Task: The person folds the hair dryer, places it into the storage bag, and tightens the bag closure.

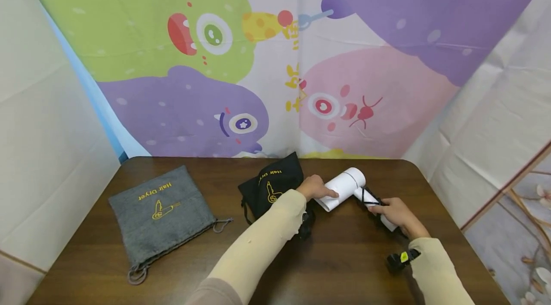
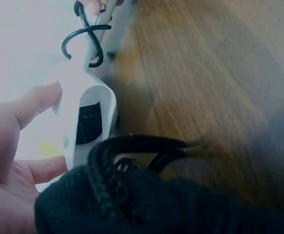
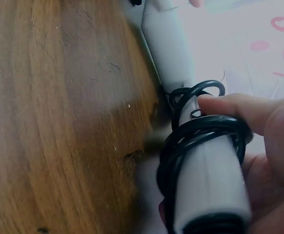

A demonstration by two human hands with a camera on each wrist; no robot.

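A white hair dryer [image 1: 347, 181] is held at the back right of the table, between both hands. At its nozzle end, my left hand [image 1: 314, 188] has the thumb on one side and a finger on the other; the narrow nozzle [image 2: 111, 105] shows in the left wrist view. My right hand [image 1: 397, 212] grips the handle [image 3: 210, 180], which has a black cord [image 3: 200, 129] wound round it. Left of the dryer lies a black drawstring pouch [image 1: 260, 195] with yellow hair-dryer print, partly behind the left forearm. Its dark fabric and cord fill the bottom of the left wrist view.
A grey drawstring pouch [image 1: 146, 238] with similar yellow print lies flat at the table's left. Behind the brown wooden table [image 1: 340, 262] hangs a cartoon-printed cloth [image 1: 275, 56]. Pale cloth walls [image 1: 47, 128] stand at both sides.
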